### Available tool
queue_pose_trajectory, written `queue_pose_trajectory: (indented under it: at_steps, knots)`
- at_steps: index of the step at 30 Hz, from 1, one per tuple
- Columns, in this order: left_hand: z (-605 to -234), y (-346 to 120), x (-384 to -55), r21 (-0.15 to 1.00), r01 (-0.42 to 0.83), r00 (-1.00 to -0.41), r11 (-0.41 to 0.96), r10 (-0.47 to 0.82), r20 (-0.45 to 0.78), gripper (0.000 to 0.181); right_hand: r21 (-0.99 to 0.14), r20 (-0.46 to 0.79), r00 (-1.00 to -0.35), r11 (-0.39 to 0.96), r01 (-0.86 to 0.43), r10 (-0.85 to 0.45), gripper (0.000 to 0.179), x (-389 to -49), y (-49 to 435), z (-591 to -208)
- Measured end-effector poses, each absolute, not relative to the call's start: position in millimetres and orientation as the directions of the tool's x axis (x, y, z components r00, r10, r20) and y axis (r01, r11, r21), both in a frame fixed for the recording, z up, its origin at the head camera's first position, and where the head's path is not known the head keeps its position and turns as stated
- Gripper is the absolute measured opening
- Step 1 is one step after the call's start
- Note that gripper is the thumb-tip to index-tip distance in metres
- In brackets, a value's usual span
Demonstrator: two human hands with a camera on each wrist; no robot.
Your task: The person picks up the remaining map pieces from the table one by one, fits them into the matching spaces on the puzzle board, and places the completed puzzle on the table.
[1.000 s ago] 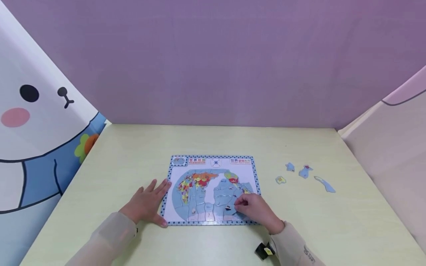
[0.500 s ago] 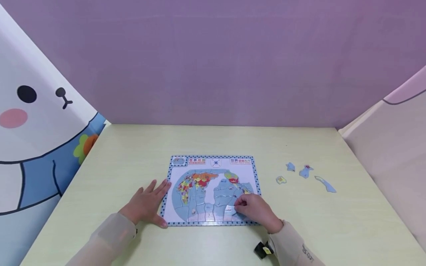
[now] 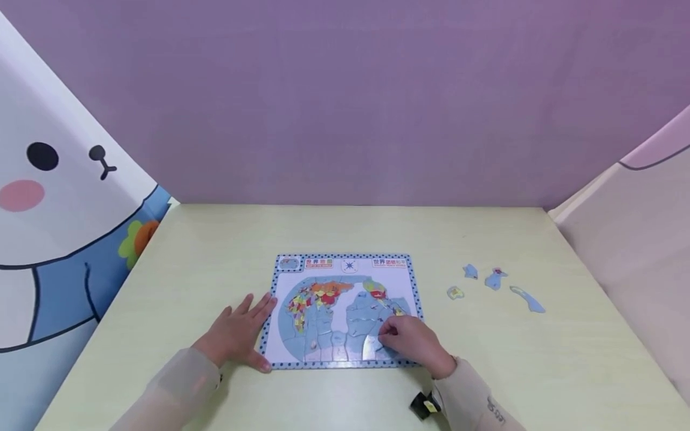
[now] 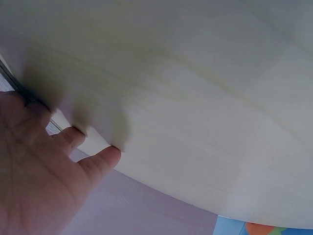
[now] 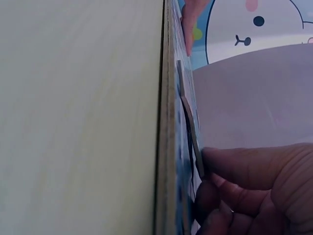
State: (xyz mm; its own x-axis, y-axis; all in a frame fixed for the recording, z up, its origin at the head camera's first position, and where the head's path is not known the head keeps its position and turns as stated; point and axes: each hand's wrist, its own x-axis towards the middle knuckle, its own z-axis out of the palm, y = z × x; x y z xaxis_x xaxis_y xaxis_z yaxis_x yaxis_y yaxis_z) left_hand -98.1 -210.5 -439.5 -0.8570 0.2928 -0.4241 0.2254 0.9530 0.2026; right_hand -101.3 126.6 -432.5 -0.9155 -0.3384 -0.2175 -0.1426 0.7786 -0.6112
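A world map jigsaw puzzle board (image 3: 345, 364) lies flat in the head view, with a blue dotted border and many pieces set in it. A white gap (image 3: 339, 316) runs down the map's middle. My left hand (image 3: 235, 335) rests with fingers spread along the board's left edge, fingertips on the border. My right hand (image 3: 412, 342) is over the lower right of the map. Its thumb and fingertips pinch a thin puzzle piece (image 5: 193, 128), tilted with its near edge raised above the board in the right wrist view. The curled fingers partly hide it.
Several loose pieces lie right of the board: a small blue one (image 3: 470, 271), a blue one with a red spot (image 3: 495, 279), a yellowish one (image 3: 455, 292) and a long curved one (image 3: 528, 299). A small black block (image 3: 424, 406) sits at my right cuff.
The puzzle piece at my right fingertips has changed its tilt and now shines white where a dark print showed. The right hand has shifted very slightly; the left stays put.
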Motion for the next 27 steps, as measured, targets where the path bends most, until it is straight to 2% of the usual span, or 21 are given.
queue_pose_trajectory:
  at_steps: [27]
  knots:
    - [-437.4, -208.7, -95.5, 0.187, 0.230, -0.863, 0.955, 0.289, -0.415, 0.124, -0.573, -0.240, -0.906, 0.804, -0.158, -0.349, 0.010, -103.9, 124.2, -433.5]
